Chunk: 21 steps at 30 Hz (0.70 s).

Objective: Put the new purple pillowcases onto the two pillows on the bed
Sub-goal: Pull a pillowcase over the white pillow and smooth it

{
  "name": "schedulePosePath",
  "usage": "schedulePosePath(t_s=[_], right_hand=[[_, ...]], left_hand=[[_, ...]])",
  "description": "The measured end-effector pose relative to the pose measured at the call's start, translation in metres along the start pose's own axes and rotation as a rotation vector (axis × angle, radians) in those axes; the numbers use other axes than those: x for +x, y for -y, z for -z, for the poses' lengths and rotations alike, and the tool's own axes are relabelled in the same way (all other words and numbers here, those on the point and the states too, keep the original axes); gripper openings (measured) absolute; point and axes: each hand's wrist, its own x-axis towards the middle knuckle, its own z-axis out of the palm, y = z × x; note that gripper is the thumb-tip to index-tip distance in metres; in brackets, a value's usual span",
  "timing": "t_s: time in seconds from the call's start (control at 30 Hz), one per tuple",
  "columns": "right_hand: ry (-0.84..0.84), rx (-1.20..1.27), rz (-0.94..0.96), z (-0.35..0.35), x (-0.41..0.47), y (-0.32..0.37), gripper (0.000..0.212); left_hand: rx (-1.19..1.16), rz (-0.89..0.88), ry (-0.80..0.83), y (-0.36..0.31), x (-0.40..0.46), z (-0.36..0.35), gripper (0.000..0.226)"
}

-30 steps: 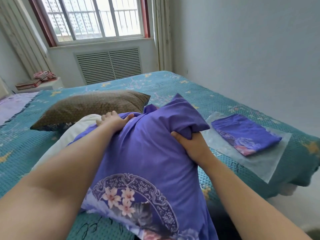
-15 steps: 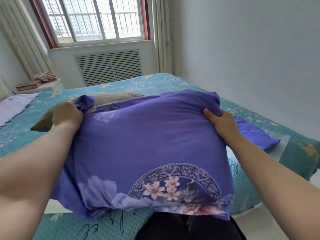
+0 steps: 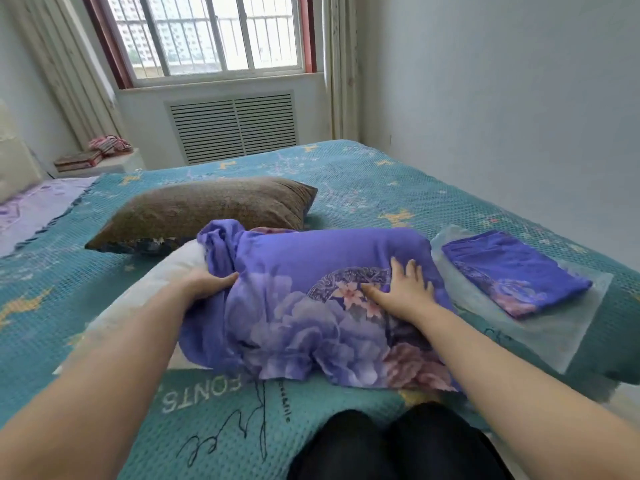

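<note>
Gripping the bunched open end of the purple pillowcase (image 3: 311,306), the left hand (image 3: 207,284) curls its fingers into the fabric where the white pillow (image 3: 145,299) sticks out. Flat and open, the right hand (image 3: 407,292) presses on the floral print. This half-covered pillow lies near the bed's (image 3: 363,181) front edge. Behind it rests a brown pillow (image 3: 207,209); toward the right edge, a folded purple pillowcase (image 3: 512,271) sits on clear plastic packaging (image 3: 554,337).
</note>
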Motion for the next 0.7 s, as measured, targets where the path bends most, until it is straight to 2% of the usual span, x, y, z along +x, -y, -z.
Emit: schedulePosePath(t_s=[0.1, 0.17, 0.23, 0.27, 0.37, 0.43, 0.5, 0.53, 0.6, 0.7], right_hand=[[-0.154, -0.092, 0.107, -0.027, -0.017, 0.011, 0.096], [-0.171, -0.138, 0.13, -0.031, -0.019, 0.009, 0.096], [-0.112, -0.21, 0.096, -0.031, -0.015, 0.002, 0.096], [-0.083, -0.238, 0.075, -0.031, -0.013, 0.0, 0.095], [-0.082, -0.208, 0.028, -0.029, -0.013, 0.003, 0.1], [-0.123, -0.111, -0.1, -0.026, -0.02, 0.003, 0.12], [-0.154, 0.036, -0.289, -0.025, -0.019, -0.005, 0.138], [-0.153, 0.117, -0.36, -0.025, -0.016, -0.011, 0.14], [-0.12, 0.268, -0.389, -0.026, -0.011, -0.016, 0.124], [-0.195, 0.385, -0.233, -0.025, -0.015, 0.003, 0.068]], left_hand=[[-0.286, 0.185, 0.043, -0.019, -0.01, -0.016, 0.064], [-0.451, 0.223, -0.157, -0.008, -0.008, -0.007, 0.053], [-0.301, 0.278, -0.382, 0.024, -0.006, 0.012, 0.038], [-0.195, 0.35, -0.407, 0.046, -0.008, 0.018, 0.039], [0.02, 0.549, -0.355, 0.09, -0.018, 0.014, 0.061], [0.011, 0.565, -0.294, 0.1, -0.018, 0.004, 0.068], [-0.075, 0.549, -0.183, 0.102, -0.016, 0.0, 0.064], [-0.075, 0.537, -0.131, 0.1, -0.015, 0.001, 0.06], [-0.023, 0.507, -0.103, 0.096, -0.018, 0.002, 0.054], [0.043, 0.444, -0.138, 0.084, -0.036, -0.002, 0.045]])
